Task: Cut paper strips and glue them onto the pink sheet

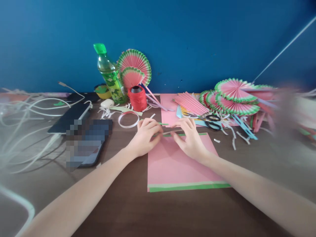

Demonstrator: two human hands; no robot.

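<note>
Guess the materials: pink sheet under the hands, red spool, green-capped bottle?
Pink sheet: looks like matte craft paper with green-and-white edge strips; it lies flat, and both the left hand and right hand press a fold at its far edge. Red spool: probably glossy plastic ribbon, judging by its sheen. Bottle: clear plastic, likely, with a green cap and printed label.

Pink paper sheet [172,164] showing green and white edge stripes near, pleated pink fans [233,95] rimmed green and white lying far right, red ribbon spool [137,98], green-capped bottle [110,74], black-handled scissors [211,121], dark brown desk [153,214], blue wall [197,39] standing behind
</note>
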